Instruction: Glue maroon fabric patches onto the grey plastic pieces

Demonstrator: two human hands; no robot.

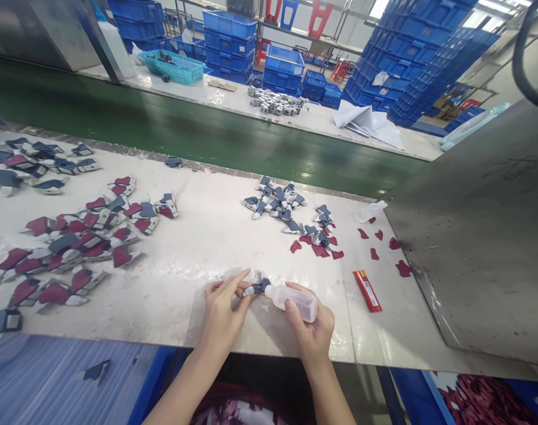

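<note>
My left hand [228, 301] pinches a small dark blue and grey plastic part [259, 287] just above the white worktop [163, 307]. In my right hand [313, 327] lies a translucent squeeze bottle [295, 301], tilted so its nozzle meets or nearly meets the part; exact contact is hard to make out. Ahead of my hands sits a cluster of similar blue and grey parts [273, 200]. Loose dark red pieces [320, 250] lie at the near right of that cluster. A red and yellow packet [367, 291] rests to the right of the bottle.
Parts with red faces [74, 236] are spread over the left of the worktop. Beyond runs a green conveyor belt [233, 153]. A metal housing [481, 248] bounds the right side. Blue crates [74, 378] stand below the near edge. A turquoise basket [174, 68] stands past the belt.
</note>
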